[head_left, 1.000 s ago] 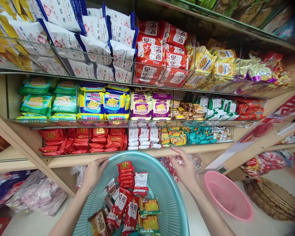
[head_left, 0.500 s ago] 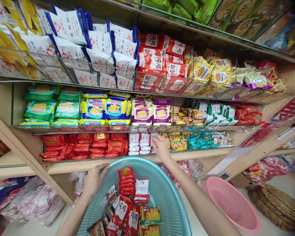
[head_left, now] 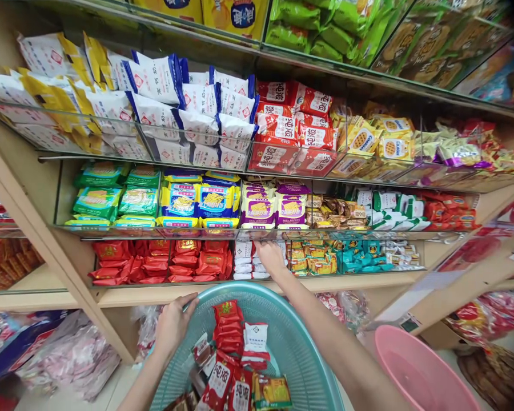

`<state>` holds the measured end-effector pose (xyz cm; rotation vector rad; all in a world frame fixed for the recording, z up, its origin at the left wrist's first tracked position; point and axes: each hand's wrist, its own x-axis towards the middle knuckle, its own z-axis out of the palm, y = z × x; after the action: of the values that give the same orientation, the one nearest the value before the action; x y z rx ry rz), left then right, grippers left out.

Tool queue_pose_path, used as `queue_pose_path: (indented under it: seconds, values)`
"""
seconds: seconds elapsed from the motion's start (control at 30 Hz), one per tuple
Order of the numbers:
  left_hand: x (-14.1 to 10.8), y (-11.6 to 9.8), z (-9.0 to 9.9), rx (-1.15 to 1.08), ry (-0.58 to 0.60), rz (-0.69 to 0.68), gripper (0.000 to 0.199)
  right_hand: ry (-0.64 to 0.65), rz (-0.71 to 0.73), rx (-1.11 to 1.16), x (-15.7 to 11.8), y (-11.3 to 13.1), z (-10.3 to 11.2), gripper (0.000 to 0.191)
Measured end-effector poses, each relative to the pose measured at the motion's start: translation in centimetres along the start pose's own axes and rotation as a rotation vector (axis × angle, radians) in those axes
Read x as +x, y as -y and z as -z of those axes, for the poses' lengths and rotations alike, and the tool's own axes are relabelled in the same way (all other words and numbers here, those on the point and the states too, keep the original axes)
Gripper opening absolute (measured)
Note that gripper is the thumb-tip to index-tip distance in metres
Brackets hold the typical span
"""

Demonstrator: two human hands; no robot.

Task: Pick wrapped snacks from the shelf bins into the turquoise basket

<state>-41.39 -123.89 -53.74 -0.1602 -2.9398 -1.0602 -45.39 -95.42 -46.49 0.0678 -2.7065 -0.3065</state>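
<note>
My left hand (head_left: 174, 323) is closed over the left rim of a teal plastic basket (head_left: 321, 361). My right hand (head_left: 270, 258) reaches into the bottom shelf compartment, its fingers at the small white packets (head_left: 243, 258). Its fingertips are partly hidden, so I cannot tell whether they grip a packet. Inside the basket lie a stack of red packets (head_left: 228, 328), a white-and-red packet (head_left: 256, 339), red-and-white snack packets (head_left: 219, 377), a yellow-green packet (head_left: 272, 393) and some brown ones.
Glass-fronted shelves hold red packets (head_left: 154, 260), yellow packets (head_left: 319, 257) and teal packets (head_left: 360, 257) beside the white ones. A glass shelf edge runs just above my right hand. A pink tub (head_left: 411, 365) stands at right; bagged goods (head_left: 71, 354) lie at lower left.
My right hand has moved left and deeper into the white packets. My left hand stays on the basket rim. The whole view has shifted, so the shelves appear further right and lower.
</note>
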Motion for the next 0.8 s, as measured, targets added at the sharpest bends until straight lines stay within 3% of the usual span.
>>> queue_pose_path:
  seconds: [0.4,0.8]
  values:
    - [-0.2,-0.1,-0.1,-0.001,-0.014,0.001,0.037,0.012,0.141,-0.051,-1.2,-1.9,-0.3,0.039]
    - [-0.2,-0.1,-0.1,0.003,-0.008,0.001,0.037,-0.085,0.094,0.030,-3.2,-4.1,0.5,0.043]
